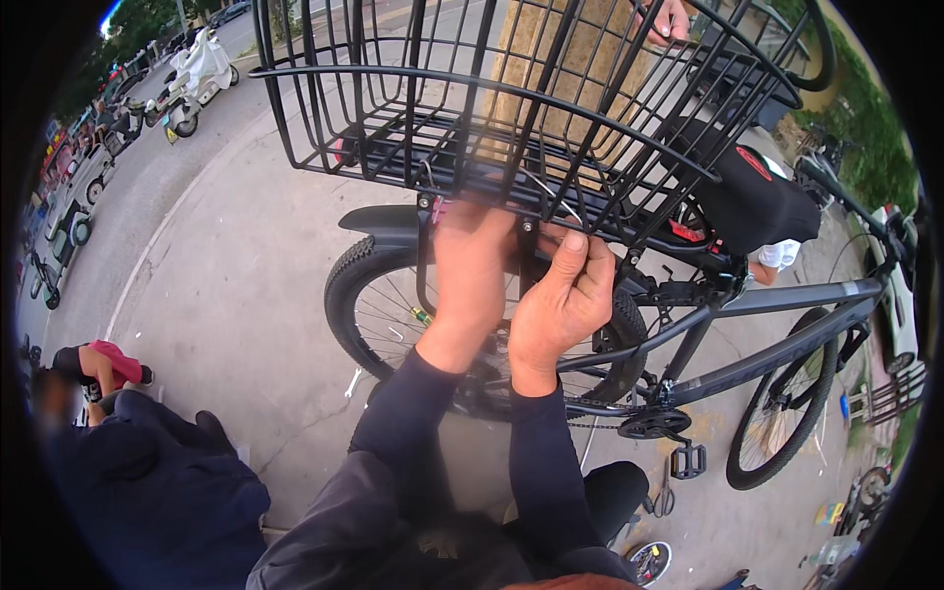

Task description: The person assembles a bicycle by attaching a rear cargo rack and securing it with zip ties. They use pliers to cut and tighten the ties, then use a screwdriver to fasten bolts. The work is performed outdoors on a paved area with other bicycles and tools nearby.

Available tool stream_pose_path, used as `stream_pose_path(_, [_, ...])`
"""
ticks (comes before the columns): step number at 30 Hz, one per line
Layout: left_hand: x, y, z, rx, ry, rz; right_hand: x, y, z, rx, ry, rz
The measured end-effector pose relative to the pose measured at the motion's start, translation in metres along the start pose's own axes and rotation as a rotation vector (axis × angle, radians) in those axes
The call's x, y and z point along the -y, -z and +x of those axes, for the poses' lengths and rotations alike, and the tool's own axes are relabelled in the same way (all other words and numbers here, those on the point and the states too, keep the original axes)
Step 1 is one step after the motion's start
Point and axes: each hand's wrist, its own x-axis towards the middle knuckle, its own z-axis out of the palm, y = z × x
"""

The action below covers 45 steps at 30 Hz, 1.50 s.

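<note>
Locate the black wire basket (295, 71) above the rear wheel (346, 295), behind the saddle (772, 206), close along the rack (423, 258); probably set there to put load directly over the wheel. Observe both hands side by side beneath the near lower edge, probably positioned for access from below, past the wall of bars.

Read the right hand (562, 305) as closed to a narrow pinch, thumb against bent forefinger, just below a thin pale strip (557, 199) slanting across the bars. Impossible to tell from this view whether gripped at the fingertips or merely passing behind. Read the left hand (470, 270) as raised to the underside, near the rack; too blurred to tell whether spread, narrow or holding anything.

Allow for further limits. Basket top cut off by the upper edge; rear wheel partly hidden behind hands and forearms. Through the bars, note a tan board (560, 69), perhaps beyond the basket rather than inside. Near the upper edge, note another person's hand (671, 20), only partly visible between wires.
</note>
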Motion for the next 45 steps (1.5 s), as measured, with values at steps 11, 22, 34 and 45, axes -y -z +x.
stream_pose_path(11, [0.012, 0.018, -0.007, -0.030, -0.354, 0.394, -0.020, -0.005, 0.004, -0.130, 0.136, 0.045])
stream_pose_path(22, [-0.062, 0.002, -0.050, 0.389, -0.920, 1.425, -0.028, -0.002, 0.000, -0.123, 0.016, 0.300])
stream_pose_path(34, [-0.055, -0.029, -0.032, 0.262, -0.710, 1.887, -0.037, -0.002, 0.004, -0.112, 0.169, 0.254])
stream_pose_path(45, [-0.062, -0.029, -0.028, 0.319, -0.856, 1.883, -0.036, 0.006, 0.008, 0.005, 0.255, 0.260])
